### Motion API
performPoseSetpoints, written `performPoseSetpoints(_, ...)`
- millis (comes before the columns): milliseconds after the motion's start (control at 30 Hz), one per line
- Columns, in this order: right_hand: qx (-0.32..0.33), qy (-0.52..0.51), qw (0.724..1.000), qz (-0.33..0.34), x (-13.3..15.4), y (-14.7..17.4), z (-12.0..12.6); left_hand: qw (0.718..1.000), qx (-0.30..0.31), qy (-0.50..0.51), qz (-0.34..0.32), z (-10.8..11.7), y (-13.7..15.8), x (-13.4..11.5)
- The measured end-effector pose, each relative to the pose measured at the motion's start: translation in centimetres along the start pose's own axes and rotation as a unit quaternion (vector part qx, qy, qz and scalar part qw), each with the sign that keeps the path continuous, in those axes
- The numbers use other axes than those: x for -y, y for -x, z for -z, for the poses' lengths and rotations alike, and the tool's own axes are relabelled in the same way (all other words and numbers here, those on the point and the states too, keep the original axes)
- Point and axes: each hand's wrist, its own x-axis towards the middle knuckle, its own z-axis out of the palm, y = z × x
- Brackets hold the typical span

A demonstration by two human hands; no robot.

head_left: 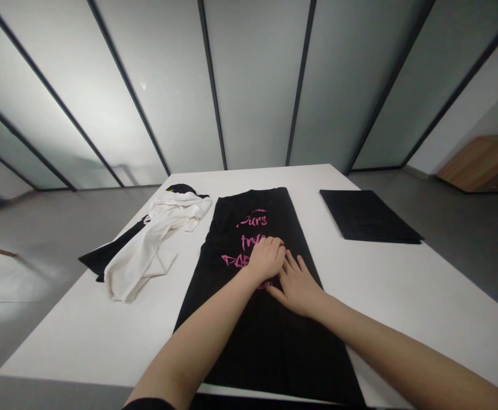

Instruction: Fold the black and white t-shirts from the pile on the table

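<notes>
A black T-shirt [249,319] with pink lettering lies lengthwise on the white table in front of me. Its right side is folded inward, and the fold's edge cuts off part of the print. My left hand [267,257] rests on the middle of the shirt by that edge, fingers bent and close together on the cloth; its thumb is hidden. Right beside it, my right hand [297,285] lies flat on the folded part, fingers stretched and thumb out to the left. The fingertips of both hands nearly meet.
On the left of the white table [403,296] lies a loose heap with a white garment [146,250] over black cloth [112,245]. A flat, neatly folded black garment [368,216] sits at the right. Frosted glass panels [253,85] stand behind the table.
</notes>
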Motion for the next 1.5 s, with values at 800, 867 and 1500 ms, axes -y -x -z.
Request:
performPoseSetpoints(800, 0.038, -0.166, 0.975, 0.142, 1.7, 3.7, 2.6, 0.999, 0.037, -0.017, -0.025, -1.0, -0.5, 3.5)
performPoseSetpoints(867, 0.012, -0.163, 0.979, 0.123, 1.5, 3.3, 1.9, 0.999, 0.04, -0.028, -0.02, -1.4, -1.0, 3.8)
performPoseSetpoints(1500, 0.017, -0.027, 0.997, -0.071, -5.8, -8.4, 0.2, 0.996, 0.054, -0.054, 0.05, -2.3, -7.1, 6.7)
